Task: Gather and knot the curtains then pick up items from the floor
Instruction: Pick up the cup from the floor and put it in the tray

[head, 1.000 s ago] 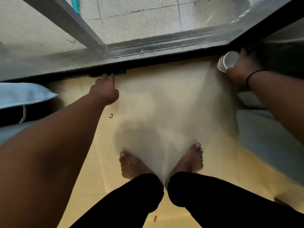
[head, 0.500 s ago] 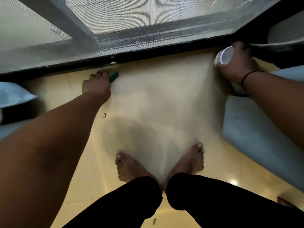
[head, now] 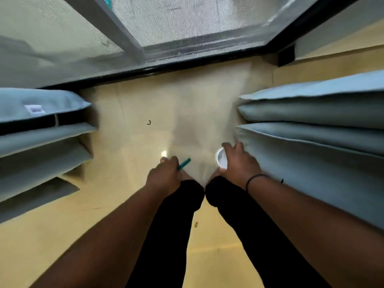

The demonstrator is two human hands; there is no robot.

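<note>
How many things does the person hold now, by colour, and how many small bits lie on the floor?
Green: 1, the stick in the left hand
White: 1, the cup in the right hand
Dark bits on the floor: 2, one ahead, one between the legs
Total: 4
</note>
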